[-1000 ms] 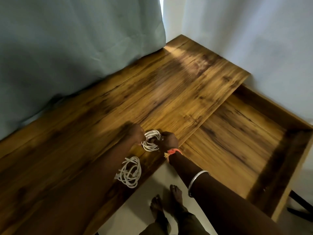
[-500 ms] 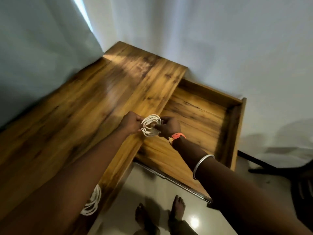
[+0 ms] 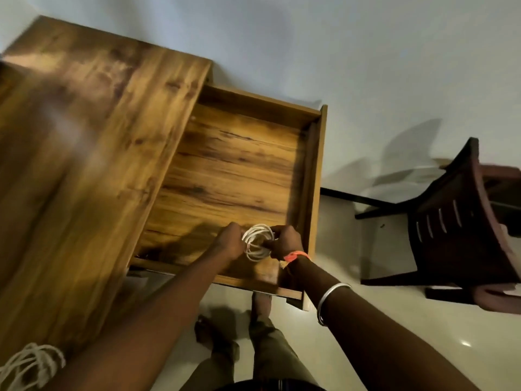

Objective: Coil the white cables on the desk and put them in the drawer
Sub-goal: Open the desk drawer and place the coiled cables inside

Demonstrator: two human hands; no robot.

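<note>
Two hands, left hand (image 3: 229, 241) and right hand (image 3: 287, 242), pinch one coiled white cable (image 3: 257, 240) over the drawer (image 3: 234, 165) so its loops do not fall open. Another coil (image 3: 39, 364) lies on the counter (image 3: 84, 142).

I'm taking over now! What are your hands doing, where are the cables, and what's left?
Left hand and right hand both grip one coiled white cable, held over the open drawer near its front right corner.
A second white cable lies bundled on the desk edge, bottom left.
Done: first cable coiled.
Left: drop it in the drawer, then fetch the second one and put it in too.
</note>
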